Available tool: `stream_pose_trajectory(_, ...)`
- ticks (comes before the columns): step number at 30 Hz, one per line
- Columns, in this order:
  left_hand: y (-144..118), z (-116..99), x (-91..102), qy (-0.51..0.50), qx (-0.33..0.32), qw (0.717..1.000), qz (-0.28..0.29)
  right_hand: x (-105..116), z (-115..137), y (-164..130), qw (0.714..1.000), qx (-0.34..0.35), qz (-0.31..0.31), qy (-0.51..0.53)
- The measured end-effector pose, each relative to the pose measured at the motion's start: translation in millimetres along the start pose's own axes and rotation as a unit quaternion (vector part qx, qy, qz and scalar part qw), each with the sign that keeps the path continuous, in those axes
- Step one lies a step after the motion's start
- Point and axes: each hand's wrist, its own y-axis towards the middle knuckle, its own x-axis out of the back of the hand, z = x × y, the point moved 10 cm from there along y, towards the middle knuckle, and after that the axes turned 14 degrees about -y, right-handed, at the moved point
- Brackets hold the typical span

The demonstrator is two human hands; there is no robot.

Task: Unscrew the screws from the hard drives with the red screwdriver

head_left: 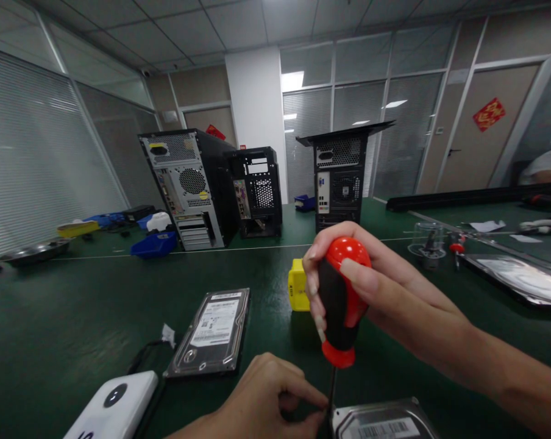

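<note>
at the near edge of the green table (51,317), the right hand (385,292) is clenched around the red-and-black handle of a screwdriver (342,305), held upright with its thin shaft running down to the corner of a hard drive (380,421) that shows only partly at the bottom of the view. the left hand (266,396) pinches the shaft low down between thumb and forefinger, close to the tip. the tip itself and the screw it meets cannot be seen. if the driver leans or the pressure eases, the tip would likely jump out of the screw head, chewing it or skating over the drive's lid, and the fingers steadying the shaft sit right where it could stab. a second hard drive (214,332), a yellow block (297,286) and a white device (115,405) lie nearby, well apart from the computer cases (188,183) behind.
</note>
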Motion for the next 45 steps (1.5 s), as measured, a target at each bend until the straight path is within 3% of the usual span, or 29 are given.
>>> stream_pose_trajectory(16, -3.3, -3.8, -6.7, 0.109, -0.085, 0.990, 0.030, 4.9, -4.9, -4.0, 1.000, -0.005, -0.011, 0.020)
stream_pose_trajectory(26, -7.0, -4.5, -6.8, 0.138, -0.122, 0.983, 0.006, 6.6, -2.6, -5.1, 0.999, -0.005, -0.025, 0.023)
stream_pose_trajectory(38, -5.3, -7.0, -8.4, 0.136, -0.068, 0.988, 0.026, 4.7, -2.1, -5.9, 1.000, 0.004, -0.016, 0.020)
stream_pose_trajectory(45, -5.0, -4.9, -6.5, 0.130, -0.072, 0.989, 0.020, 7.0, -1.2, -5.9, 1.000, 0.008, -0.025, 0.010)
